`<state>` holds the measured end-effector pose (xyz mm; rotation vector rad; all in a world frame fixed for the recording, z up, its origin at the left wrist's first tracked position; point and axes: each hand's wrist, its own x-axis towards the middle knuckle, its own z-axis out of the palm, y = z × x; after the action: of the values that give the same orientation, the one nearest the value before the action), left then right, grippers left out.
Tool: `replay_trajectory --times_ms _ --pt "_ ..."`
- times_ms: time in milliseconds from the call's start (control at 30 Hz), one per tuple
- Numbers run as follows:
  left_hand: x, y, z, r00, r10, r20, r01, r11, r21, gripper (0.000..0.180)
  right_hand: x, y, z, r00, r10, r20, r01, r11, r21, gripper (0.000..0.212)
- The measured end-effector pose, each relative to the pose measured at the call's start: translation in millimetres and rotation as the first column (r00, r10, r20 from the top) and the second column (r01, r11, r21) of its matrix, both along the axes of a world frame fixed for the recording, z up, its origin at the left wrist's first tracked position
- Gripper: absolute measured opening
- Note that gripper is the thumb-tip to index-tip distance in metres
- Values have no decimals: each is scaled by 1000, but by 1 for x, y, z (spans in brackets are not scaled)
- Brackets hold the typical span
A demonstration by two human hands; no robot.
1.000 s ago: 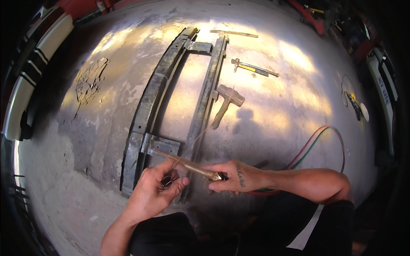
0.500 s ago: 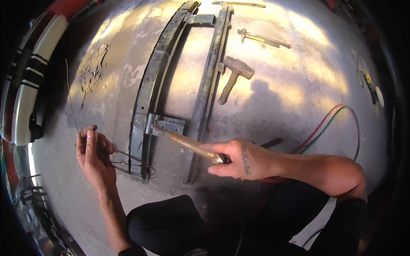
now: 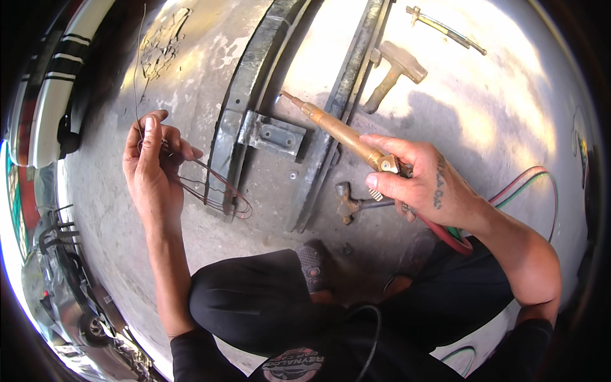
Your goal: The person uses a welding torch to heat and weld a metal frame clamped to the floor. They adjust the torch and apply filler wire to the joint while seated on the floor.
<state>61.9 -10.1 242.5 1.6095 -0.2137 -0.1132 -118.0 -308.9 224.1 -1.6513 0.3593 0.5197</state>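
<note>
Gripping a brass torch (image 3: 337,130), the right hand (image 3: 420,184) is seen with its fingers (image 3: 382,143) closed around the handle, the tip held over the metal frame (image 3: 254,95) lying on the concrete floor (image 3: 114,254). Red and green hoses (image 3: 528,181) are trailed from the torch past the wrist. A thin wire (image 3: 210,191) (looped, dark) is pinched by the closed fingers of the left hand (image 3: 149,165), just left of the frame. A hammer (image 3: 391,73) is laid beyond, and a smaller hammer (image 3: 353,202) below the torch.
</note>
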Motion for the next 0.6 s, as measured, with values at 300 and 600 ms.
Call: replay_trajectory --times_ms 300,600 --pt "6 9 -7 999 -21 -30 22 999 34 29 -1 6 -2 999 48 -8 -48 999 20 60" --pt "5 24 0 1000 -1 14 1 1000 -18 29 3 21 -8 992 129 -4 -128 991 41 60"
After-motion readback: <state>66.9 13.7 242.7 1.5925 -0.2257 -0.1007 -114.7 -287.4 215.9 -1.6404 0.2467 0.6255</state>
